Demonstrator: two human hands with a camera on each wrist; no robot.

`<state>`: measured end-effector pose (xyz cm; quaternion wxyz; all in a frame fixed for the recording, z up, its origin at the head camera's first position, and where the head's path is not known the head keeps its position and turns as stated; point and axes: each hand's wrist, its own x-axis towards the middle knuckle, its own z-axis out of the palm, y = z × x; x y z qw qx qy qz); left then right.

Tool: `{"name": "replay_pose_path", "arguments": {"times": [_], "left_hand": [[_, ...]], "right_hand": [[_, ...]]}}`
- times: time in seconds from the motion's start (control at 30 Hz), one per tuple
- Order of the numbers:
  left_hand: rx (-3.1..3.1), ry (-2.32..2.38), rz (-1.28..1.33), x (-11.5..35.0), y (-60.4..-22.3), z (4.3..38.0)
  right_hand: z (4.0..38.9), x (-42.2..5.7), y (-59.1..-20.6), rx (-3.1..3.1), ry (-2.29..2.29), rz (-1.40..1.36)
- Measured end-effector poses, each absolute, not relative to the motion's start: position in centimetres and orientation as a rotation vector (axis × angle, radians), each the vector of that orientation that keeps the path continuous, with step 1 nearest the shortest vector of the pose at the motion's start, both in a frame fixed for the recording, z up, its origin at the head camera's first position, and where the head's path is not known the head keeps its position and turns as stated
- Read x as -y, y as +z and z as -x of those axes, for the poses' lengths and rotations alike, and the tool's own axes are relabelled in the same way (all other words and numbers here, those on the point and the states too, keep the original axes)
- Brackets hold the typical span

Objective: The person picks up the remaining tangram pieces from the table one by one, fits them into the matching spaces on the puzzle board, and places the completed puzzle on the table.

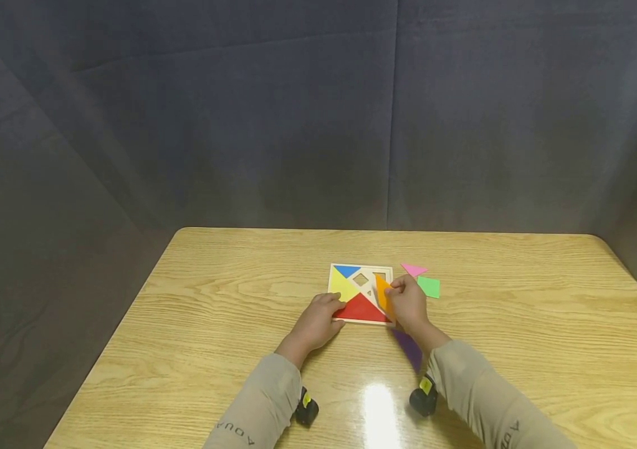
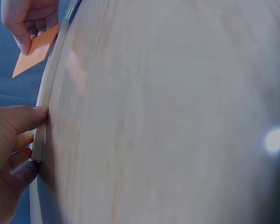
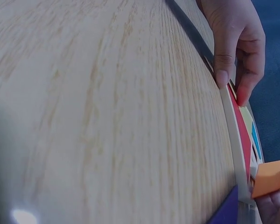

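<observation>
Head view: the right hand point(image 1: 411, 305) pinches the orange piece point(image 1: 383, 299), tilted at the puzzle board point(image 1: 367, 271)'s three-o'clock side; the left hand point(image 1: 317, 321) holds its eight-o'clock corner. Beyond the board lie the pink triangle point(image 1: 413, 269) at two, green square point(image 1: 429, 287) at three.

Looks moderately bright and warm in the head view, apparently lit from above, with a blown-out glare point(image 1: 380, 415) low in the frame on the tabletop point(image 1: 212, 299) and dimmer, softly shaded folds in the dark curtain point(image 1: 296, 125). Turns cooler and hazier in both wrist views, with a small white glare spot and a dark, blurred margin in each. Bends straight edges into curves there, smears the wood grain more in the left wrist view, and shows a dark shadow just beside the left hand point(image 2: 2, 154).
</observation>
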<state>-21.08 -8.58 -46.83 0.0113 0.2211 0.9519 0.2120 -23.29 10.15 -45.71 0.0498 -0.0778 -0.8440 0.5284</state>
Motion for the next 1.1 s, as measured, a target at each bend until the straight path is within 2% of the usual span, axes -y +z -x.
{"name": "replay_pose_path", "arguments": {"times": [1.1], "left_hand": [[-2.987, 0.685, -0.718, 8.56, -47.04, 20.95]], "right_hand": [[23.04, -9.15, -46.06, 2.634, 1.447, 0.162]]}}
